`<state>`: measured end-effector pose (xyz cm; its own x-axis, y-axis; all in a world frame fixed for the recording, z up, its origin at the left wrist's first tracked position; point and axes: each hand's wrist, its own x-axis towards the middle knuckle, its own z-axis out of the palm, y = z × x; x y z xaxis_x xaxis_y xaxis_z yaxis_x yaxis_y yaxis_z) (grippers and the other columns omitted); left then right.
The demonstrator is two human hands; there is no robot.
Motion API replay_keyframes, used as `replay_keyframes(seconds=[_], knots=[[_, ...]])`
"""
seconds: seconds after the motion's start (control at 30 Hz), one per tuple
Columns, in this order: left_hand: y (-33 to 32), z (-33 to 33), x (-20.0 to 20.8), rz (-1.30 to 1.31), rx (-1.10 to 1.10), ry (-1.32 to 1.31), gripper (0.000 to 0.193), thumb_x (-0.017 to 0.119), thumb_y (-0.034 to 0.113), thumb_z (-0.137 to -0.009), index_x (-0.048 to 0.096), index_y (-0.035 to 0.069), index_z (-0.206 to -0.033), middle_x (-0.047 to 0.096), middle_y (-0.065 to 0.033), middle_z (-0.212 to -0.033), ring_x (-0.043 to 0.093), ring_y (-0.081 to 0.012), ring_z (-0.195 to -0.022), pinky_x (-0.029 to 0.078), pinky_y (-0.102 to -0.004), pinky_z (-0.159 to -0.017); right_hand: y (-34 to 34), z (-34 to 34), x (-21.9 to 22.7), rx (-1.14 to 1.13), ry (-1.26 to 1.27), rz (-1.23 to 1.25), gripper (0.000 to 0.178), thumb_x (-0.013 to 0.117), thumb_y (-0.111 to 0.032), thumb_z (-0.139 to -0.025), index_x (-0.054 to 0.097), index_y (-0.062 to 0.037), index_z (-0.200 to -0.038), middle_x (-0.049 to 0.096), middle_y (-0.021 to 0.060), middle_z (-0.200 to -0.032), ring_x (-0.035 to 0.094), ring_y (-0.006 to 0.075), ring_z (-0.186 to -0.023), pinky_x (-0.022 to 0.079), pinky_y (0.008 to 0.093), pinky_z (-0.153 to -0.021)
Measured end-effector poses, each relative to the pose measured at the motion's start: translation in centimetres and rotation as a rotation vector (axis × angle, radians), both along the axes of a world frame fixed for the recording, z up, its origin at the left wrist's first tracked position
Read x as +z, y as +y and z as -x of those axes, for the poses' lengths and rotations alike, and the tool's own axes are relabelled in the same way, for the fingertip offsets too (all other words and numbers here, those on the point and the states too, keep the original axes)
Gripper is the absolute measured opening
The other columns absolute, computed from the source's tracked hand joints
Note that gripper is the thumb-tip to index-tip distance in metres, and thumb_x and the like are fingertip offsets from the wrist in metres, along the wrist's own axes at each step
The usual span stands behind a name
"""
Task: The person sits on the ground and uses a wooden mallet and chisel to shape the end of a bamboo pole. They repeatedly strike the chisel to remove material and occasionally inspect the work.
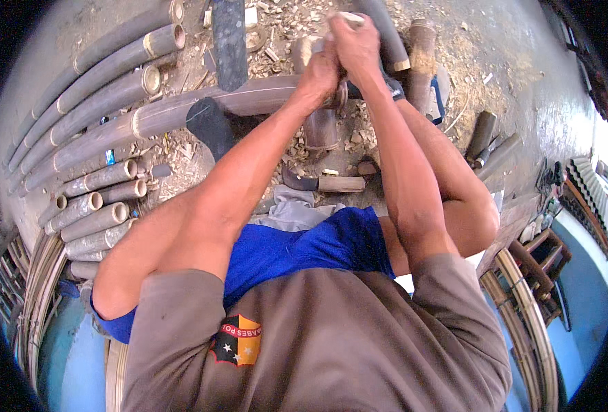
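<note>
1. Floor point(479, 62): grey, strewn with pale chips and shavings, thickest across the upper centre of the frame.
2. Long bamboo pole point(173, 115): runs from the left edge to the upper centre, slightly bent by the lens. Its right end sits just below the two hands; left wrist crosses over it.
3. Three dark bamboo poles point(111, 58): upper left, side by side, cut ends facing right.
4. Strip bundle point(39, 302): lower left; a second set of strips point(534, 329) at lower right.
5. Short bamboo sections point(77, 213): stacked at left, below the poles.
6. Grey cloth point(293, 209): centre, beside the blue shorts.
7. Right hand point(355, 48): top centre, fingers curled tightly around a pale piece.
8. Left hand point(322, 69): just left of and below the right, fingers bent; cannot tell whether it grips anything.
9. Hooked tool point(338, 184): centre, dark blade left, wooden handle right.
10. Pale piece point(350, 18): top centre, mostly hidden by the right fist; kind unclear.
</note>
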<state>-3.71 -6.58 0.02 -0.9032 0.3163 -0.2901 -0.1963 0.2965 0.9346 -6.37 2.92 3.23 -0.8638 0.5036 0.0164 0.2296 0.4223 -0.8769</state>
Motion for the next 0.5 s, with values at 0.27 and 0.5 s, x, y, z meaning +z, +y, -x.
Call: replay_keyframes(seconds=[0.27,0.5], knots=[[-0.7,-1.3,1.2,0.060,-0.667,0.250,0.088,0.020,0.068,-0.104,0.072,-0.002,-0.098,0.069,-0.0305,-0.084,0.066,-0.0511,-0.089,0.050,-0.0557,-0.080,0.2,-9.5,0.2,-0.497,0.289,0.406,0.041,0.070,-0.030,-0.096,0.057,0.0057,-0.110,0.067,0.0138,-0.084,0.065,0.0224,-0.077,0.055,0.0372,-0.074],[0.3,2.0,2.7,-0.083,-0.531,0.268,0.078,0.033,0.067,-0.103,0.069,0.001,-0.122,0.071,-0.0257,-0.115,0.066,-0.0415,-0.113,0.049,-0.0484,-0.096,1.9,-4.7,-1.5,-0.344,0.524,0.969,0.019,0.070,-0.022,-0.094,0.058,-0.0068,-0.093,0.059,0.0025,-0.073,0.057,0.0146,-0.060,0.049,0.0300,-0.054]])
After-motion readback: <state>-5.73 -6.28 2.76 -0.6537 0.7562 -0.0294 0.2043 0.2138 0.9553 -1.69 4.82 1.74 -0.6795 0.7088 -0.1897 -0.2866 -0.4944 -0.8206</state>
